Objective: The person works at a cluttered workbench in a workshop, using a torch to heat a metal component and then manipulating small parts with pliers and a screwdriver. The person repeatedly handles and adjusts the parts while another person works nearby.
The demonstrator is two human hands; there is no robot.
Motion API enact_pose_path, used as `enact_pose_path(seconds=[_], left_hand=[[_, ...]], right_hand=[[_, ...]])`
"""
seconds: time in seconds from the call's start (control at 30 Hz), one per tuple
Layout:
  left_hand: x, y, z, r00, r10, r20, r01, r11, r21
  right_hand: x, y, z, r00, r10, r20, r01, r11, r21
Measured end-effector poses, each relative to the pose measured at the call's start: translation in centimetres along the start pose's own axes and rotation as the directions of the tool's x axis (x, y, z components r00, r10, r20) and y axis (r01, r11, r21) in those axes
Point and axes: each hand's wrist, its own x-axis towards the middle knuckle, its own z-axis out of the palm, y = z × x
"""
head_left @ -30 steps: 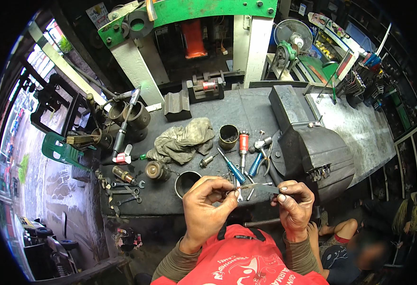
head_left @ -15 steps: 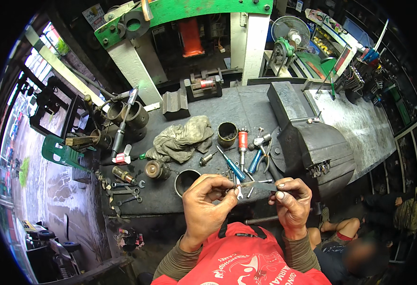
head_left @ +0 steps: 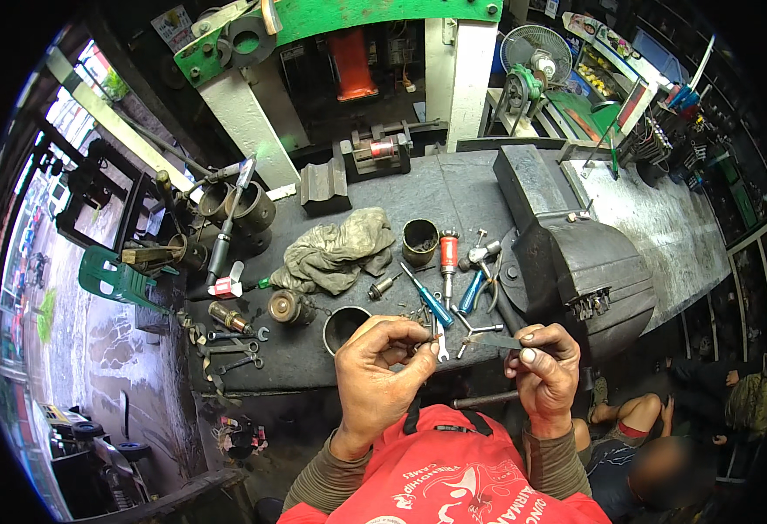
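Over the front edge of the workbench, my left hand (head_left: 375, 380) pinches a small reddish-brown piece (head_left: 438, 338) between thumb and fingertips; most of it is hidden. My right hand (head_left: 548, 371) grips one end of a thin, flat, grey metal blade (head_left: 495, 341), whose free end points left toward that piece. A gap separates the two. Just beyond my hands lie a blue-handled screwdriver (head_left: 436, 306), an open-end wrench (head_left: 442, 345) and a T-shaped metal tool (head_left: 480, 329). Beside my left hand stands an open metal cylinder (head_left: 342, 327).
A crumpled grey rag (head_left: 335, 249), a can (head_left: 419, 242), a red cylindrical tool (head_left: 448, 262), pliers (head_left: 491, 288) and a hammer (head_left: 480, 253) lie farther back. Several wrenches (head_left: 231, 354) sit at left, a large vise (head_left: 593, 271) at right. Another person (head_left: 637, 445) is low at right.
My right hand has drawn the blade to the right, away from the small piece in my left hand. The left hand stays almost in place.
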Motion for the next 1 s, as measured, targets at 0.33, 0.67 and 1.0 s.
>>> enact_pose_path(seconds=[0.33, 0.67, 1.0], left_hand=[[4.7, -2.7, 3.8, 0.973, -0.207, 0.105, 0.217, 0.971, -0.096], [20.2, -12.4, 19.4, 0.960, -0.073, 0.269, 0.067, 0.997, 0.033], [18.4, -4.2, 25.1, 0.521, 0.015, 0.853, -0.160, 0.984, 0.080]], right_hand=[[-3.3, -6.7, 0.0, 0.990, -0.132, -0.056, 0.138, 0.985, 0.102], [-6.7, -11.7, -6.9, 0.827, -0.385, -0.411, 0.434, 0.901, 0.029], [-9.2, -15.1, -13.5, 0.743, -0.411, -0.528, 0.485, 0.875, 0.000]])
